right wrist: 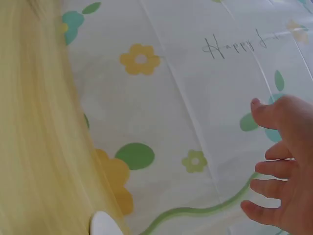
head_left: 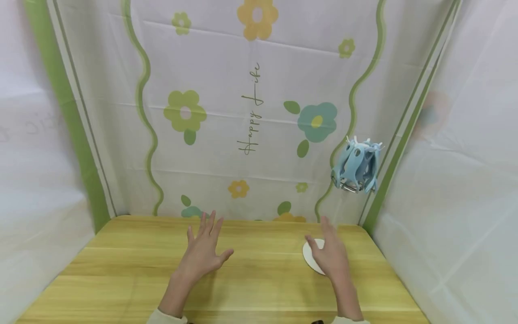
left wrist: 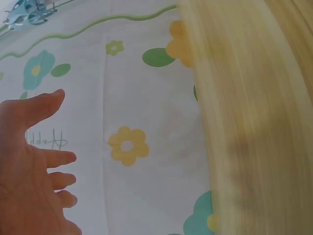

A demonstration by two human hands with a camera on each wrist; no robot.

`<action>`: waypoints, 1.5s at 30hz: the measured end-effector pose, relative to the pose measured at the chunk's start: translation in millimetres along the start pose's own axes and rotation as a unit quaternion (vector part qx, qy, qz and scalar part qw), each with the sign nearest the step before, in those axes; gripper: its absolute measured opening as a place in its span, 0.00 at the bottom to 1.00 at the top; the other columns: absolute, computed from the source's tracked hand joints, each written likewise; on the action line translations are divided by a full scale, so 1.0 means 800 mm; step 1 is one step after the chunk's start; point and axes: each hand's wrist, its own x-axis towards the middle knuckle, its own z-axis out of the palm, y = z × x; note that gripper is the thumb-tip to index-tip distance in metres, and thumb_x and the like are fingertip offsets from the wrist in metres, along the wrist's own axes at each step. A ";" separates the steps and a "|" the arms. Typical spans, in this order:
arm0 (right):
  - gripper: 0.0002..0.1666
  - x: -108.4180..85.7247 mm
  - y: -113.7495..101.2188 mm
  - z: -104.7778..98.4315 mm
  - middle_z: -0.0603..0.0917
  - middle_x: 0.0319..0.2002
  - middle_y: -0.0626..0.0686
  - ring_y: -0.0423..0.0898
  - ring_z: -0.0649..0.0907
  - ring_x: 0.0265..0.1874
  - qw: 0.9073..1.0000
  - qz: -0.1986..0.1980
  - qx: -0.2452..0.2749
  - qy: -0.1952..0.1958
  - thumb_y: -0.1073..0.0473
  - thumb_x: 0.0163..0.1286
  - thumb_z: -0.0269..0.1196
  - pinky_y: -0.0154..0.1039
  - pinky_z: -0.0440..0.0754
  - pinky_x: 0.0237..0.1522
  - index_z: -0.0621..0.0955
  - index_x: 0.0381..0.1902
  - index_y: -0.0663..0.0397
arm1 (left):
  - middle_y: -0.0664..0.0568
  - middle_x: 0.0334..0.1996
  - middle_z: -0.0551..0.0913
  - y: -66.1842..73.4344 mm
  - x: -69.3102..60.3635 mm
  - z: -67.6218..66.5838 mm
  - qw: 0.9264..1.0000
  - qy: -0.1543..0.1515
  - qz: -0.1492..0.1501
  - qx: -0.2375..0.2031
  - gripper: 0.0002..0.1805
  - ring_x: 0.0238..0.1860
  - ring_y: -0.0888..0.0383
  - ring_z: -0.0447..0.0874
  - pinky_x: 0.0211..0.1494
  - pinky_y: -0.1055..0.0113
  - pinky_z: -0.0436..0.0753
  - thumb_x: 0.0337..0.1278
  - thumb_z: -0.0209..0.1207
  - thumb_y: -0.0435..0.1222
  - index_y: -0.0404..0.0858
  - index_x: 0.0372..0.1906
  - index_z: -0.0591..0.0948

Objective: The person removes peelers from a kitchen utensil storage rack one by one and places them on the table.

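- We see the left hand [head_left: 201, 256] over the table [head_left: 259, 274], left side, fingers spread apart.
- Right hand [head_left: 335, 258], right side: thumb and fingers apart.
- White disc [head_left: 310, 260] on table, right, partly behind right hand; we can't tell contact.
- Light-blue object [head_left: 356, 164] far right.

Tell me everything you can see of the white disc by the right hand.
The white disc looks plain, thin and round, its material unclear, perhaps card or plastic. It lies flat on the right side of the wood-grain table. The right hand hides part of it in the head view, but the right wrist view, which crops the disc, shows that hand apart from its visible part.
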 end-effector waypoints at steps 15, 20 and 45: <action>0.36 0.089 0.041 -0.059 0.75 0.64 0.71 0.66 0.76 0.63 0.985 0.108 0.103 0.089 0.51 0.74 0.59 0.58 0.77 0.62 0.66 0.71 0.66 | 0.31 0.77 0.52 0.002 0.000 0.000 1.000 -0.002 0.010 -0.016 0.46 0.78 0.31 0.42 0.66 0.20 0.46 0.55 0.70 0.46 0.31 0.73 0.63; 0.23 0.116 0.058 -0.058 0.84 0.52 0.70 0.52 0.87 0.48 0.979 0.072 0.173 0.077 0.57 0.75 0.59 0.36 0.86 0.48 0.77 0.60 0.68 | 0.31 0.76 0.54 0.001 -0.007 0.003 1.000 -0.003 0.005 -0.025 0.41 0.77 0.29 0.44 0.66 0.20 0.49 0.58 0.68 0.44 0.28 0.71 0.65; 0.20 0.124 0.075 -0.074 0.88 0.42 0.62 0.25 0.82 0.34 0.976 0.063 0.206 0.013 0.57 0.76 0.57 0.26 0.84 0.40 0.81 0.53 0.70 | 0.35 0.72 0.66 0.031 0.064 -0.022 0.794 -0.168 0.039 -0.582 0.31 0.74 0.40 0.64 0.77 0.45 0.60 0.81 0.35 0.49 0.30 0.73 0.61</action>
